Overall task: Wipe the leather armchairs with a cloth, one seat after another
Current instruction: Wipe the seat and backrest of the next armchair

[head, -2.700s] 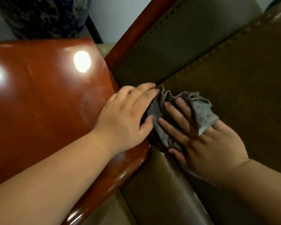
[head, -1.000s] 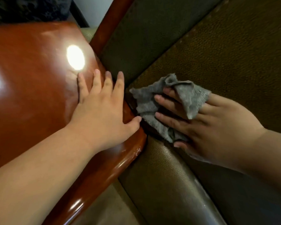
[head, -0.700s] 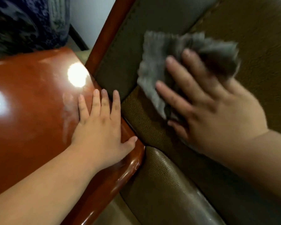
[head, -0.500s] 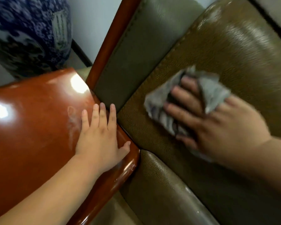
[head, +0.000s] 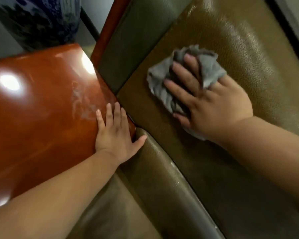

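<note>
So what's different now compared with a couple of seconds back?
The right hand has carried the grey cloth out of the corner beside the wooden armrest and up across the leather backrest, gripping it throughout. The left hand, which first touched the cloth, let go and now rests flat on the armrest. The cloth stays bunched.

Dim indoor light, with two glare spots on the polished wooden armrest at nine o'clock. Soft focus overall; wide-angle distortion bends the edges.
</note>
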Tool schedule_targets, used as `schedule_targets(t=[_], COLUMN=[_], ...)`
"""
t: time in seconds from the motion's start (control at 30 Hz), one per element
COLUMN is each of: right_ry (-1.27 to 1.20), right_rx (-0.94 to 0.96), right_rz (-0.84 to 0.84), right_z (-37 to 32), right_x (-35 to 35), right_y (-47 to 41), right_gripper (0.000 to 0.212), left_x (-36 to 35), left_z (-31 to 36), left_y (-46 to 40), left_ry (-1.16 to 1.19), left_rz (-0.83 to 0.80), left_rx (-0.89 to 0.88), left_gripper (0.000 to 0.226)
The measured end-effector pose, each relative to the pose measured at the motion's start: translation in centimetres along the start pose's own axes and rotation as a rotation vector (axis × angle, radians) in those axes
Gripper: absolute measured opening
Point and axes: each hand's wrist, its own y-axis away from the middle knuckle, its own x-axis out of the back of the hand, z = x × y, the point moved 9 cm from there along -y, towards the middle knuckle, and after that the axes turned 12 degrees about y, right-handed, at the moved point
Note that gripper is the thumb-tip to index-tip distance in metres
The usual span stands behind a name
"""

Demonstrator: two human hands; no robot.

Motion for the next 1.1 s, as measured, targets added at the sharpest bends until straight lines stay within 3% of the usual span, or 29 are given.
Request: schedule_targets(t=[0.1, 0.27, 0.33, 0.53, 0.6, 0.67, 0.73, 0.8, 0.9, 1.0, 1.1], right_ry=[-0.007, -0.131, -0.132, -0.182, -0.184, -0.281, -0.337, -0.324, -0.276, -0.226, -0.303], right_rx=[-0.147, 0.056, 0.044, -0.553, -0.605, -0.539, -0.495, -0.552, -0.935, -1.348, -1.454], right_rz=[0.012, -0.032, -0.008, 0.202, 0.197, 0.153, 0.115, 0.134, 0.205, 0.211, 0.145], right_z=[-1.0, -11.3, -12.0, -3.5, -6.4, -11.5, -14.6, -14.0, -7.3, -3.9, -8.3], right_x=[0.0, -5.9, -6.5, -2.7, -3.6, -6.1, -7.9, -7.9, -6.1, -4.8, -6.3], right_y=[-0.1, 11.3, 13.6, 11.9, 12.8, 14.8, 17.5, 19.6, 21.3, 20.8, 18.0], right_gripper=[0.082, 0.08, 0.079, 0.076, 0.079, 0.09, 0.102, 0.097, 0.074, 0.076, 0.084], left_x=[-0.1, 0.0, 0.0, -0.1, 0.2, 1.7, 5.7, 11.3, 16.6, 17.1, 16.4], left_z=[-0.1, 1.3, 2.1, 2.7, 2.7, 4.1, 9.1, 15.7, 23.2, 24.9, 24.5], left_y=[0.0, 0.8, 1.2, 1.2, 1.5, 2.3, 3.4, 4.9, 5.7, 4.4, 3.8], left_ry=[0.004, 0.113, 0.104, 0.047, 0.084, 0.132, 0.149, 0.123, -0.094, -0.22, -0.238], left_rz=[0.037, 0.13, 0.143, 0.171, 0.148, 0.124, 0.183, 0.312, 0.477, 0.619, 0.765], left_rx=[0.003, -0.183, -0.275, -0.342, -0.331, -0.361, -0.571, -0.866, -1.229, -1.35, -1.374], left_gripper=[0.122, 0.114, 0.108, 0.093, 0.095, 0.104, 0.108, 0.103, 0.097, 0.097, 0.1])
